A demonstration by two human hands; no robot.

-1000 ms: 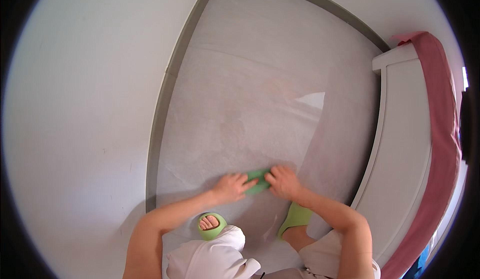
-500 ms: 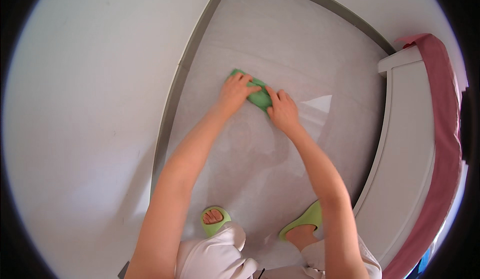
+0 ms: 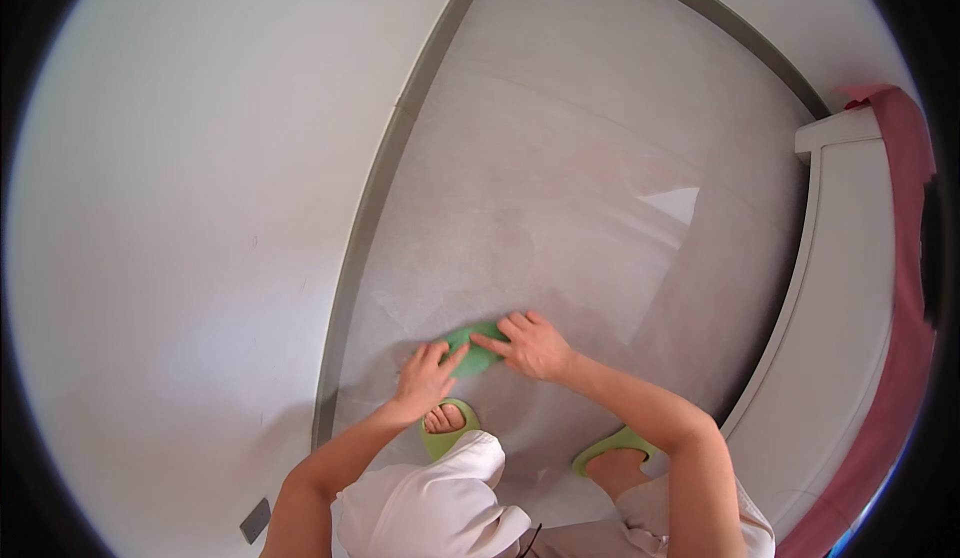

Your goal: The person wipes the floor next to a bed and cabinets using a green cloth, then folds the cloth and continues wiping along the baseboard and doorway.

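Note:
A folded green cloth point(image 3: 478, 360) lies on the grey floor just ahead of my left foot. My left hand point(image 3: 425, 382) grips its left end, fingers bent over the edge. At the other end, my right hand point(image 3: 536, 346) presses down and holds the cloth, its index finger stretched across the top. The fingertips of both hands are close together over the middle, and the cloth's underside is hidden against the floor.
Green slippers point(image 3: 447, 442) are on my feet. A white wall point(image 3: 200, 208) with a grey skirting board point(image 3: 372, 188) runs along the left. To the right stands a white furniture panel point(image 3: 835, 288) with pink fabric point(image 3: 908, 218) over it. Light reflects off the glossy floor point(image 3: 560, 138).
Both hands have drawn the green cloth from farther out on the floor back toward my feet, slightly leftward. My elbows are more bent, and the view has shifted a little.

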